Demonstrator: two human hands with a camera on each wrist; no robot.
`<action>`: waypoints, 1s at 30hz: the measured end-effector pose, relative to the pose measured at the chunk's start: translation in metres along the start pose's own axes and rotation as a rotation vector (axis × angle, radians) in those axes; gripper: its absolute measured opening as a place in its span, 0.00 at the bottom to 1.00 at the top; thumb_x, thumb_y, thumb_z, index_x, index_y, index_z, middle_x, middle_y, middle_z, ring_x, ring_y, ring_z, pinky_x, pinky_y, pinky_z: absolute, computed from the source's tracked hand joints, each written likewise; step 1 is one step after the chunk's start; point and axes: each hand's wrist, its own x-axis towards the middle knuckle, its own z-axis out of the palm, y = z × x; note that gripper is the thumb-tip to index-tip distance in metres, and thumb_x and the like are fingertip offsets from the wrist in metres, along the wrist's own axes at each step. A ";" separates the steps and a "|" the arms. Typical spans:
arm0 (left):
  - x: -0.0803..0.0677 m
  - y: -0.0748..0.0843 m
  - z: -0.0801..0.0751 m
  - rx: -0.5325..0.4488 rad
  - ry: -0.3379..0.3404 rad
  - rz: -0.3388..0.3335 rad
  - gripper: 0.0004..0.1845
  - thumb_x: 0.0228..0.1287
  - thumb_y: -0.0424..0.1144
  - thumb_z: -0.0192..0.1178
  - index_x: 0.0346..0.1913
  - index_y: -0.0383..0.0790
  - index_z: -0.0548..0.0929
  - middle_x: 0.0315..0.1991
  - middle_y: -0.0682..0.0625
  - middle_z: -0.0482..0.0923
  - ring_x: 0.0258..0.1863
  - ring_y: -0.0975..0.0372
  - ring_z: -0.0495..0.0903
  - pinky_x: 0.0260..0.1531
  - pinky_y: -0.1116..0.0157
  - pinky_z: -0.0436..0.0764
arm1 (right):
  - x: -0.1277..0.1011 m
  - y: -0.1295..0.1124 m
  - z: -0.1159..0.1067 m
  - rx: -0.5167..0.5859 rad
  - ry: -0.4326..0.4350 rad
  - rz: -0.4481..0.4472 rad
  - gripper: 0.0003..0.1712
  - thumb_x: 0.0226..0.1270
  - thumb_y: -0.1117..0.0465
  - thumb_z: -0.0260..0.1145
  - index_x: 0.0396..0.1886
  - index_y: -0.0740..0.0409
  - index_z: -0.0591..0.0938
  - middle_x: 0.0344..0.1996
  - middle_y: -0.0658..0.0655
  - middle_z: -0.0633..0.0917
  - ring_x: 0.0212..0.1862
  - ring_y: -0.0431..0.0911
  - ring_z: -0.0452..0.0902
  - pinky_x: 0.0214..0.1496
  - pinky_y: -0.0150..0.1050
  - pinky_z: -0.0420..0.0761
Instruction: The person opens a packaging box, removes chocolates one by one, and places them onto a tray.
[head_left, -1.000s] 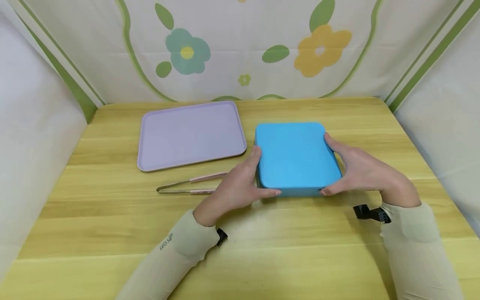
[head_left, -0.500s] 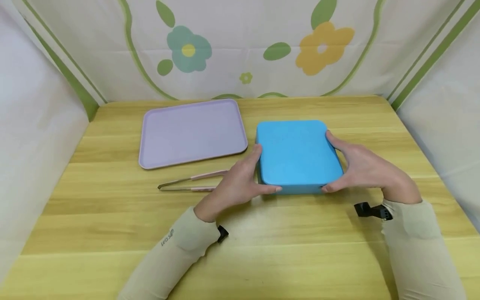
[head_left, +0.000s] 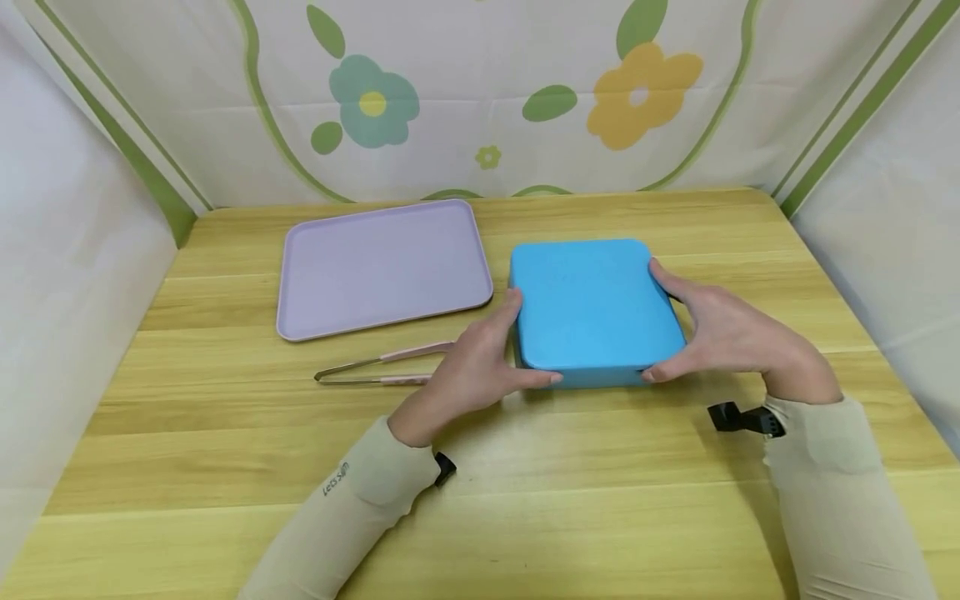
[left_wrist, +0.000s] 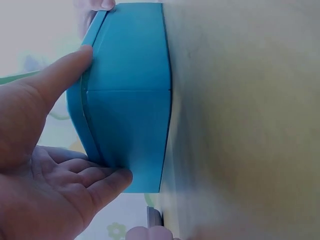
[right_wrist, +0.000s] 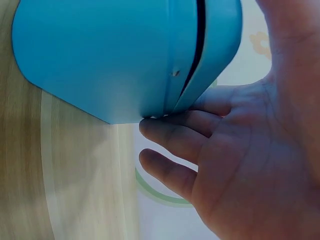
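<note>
The box is blue, the tray lilac, the table wood-grained yellow

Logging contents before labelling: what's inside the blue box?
Can't tell: the lid covers the blue box. Right wrist view shows a dark gap at the lid's edge, no contents.

Squarish blue box, rounded corners, lid gapping at right, flat on wooden table
</note>
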 end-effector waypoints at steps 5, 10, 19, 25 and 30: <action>0.001 -0.002 -0.002 -0.009 0.013 0.033 0.66 0.57 0.47 0.85 0.87 0.32 0.48 0.87 0.39 0.52 0.86 0.52 0.58 0.81 0.53 0.69 | 0.002 0.003 -0.001 0.003 -0.008 -0.004 0.91 0.42 0.35 0.91 0.89 0.49 0.34 0.88 0.67 0.51 0.86 0.66 0.52 0.80 0.69 0.65; 0.001 -0.002 -0.004 0.007 0.013 0.015 0.66 0.57 0.49 0.85 0.86 0.31 0.50 0.86 0.38 0.52 0.86 0.51 0.58 0.81 0.52 0.69 | 0.002 0.002 -0.001 0.024 -0.019 -0.003 0.91 0.44 0.36 0.91 0.90 0.48 0.33 0.88 0.66 0.49 0.87 0.65 0.51 0.81 0.69 0.63; 0.000 -0.006 -0.009 -0.058 -0.004 0.016 0.63 0.62 0.51 0.81 0.87 0.34 0.48 0.88 0.42 0.48 0.87 0.55 0.52 0.83 0.52 0.65 | -0.003 0.000 -0.003 0.108 0.020 0.005 0.83 0.47 0.40 0.91 0.91 0.49 0.44 0.88 0.64 0.55 0.86 0.63 0.53 0.80 0.69 0.64; 0.003 -0.005 -0.020 -0.124 0.011 -0.039 0.58 0.68 0.57 0.75 0.87 0.39 0.52 0.88 0.47 0.50 0.85 0.54 0.61 0.80 0.51 0.70 | -0.008 0.002 -0.008 0.194 0.077 0.003 0.69 0.57 0.46 0.87 0.90 0.40 0.53 0.87 0.59 0.57 0.87 0.62 0.53 0.79 0.71 0.63; 0.012 -0.002 -0.028 -0.182 0.011 -0.098 0.54 0.70 0.62 0.70 0.88 0.44 0.54 0.88 0.50 0.51 0.85 0.53 0.62 0.81 0.53 0.69 | -0.007 0.005 -0.011 0.238 0.167 -0.015 0.60 0.62 0.51 0.84 0.88 0.36 0.59 0.86 0.57 0.63 0.85 0.63 0.58 0.78 0.73 0.63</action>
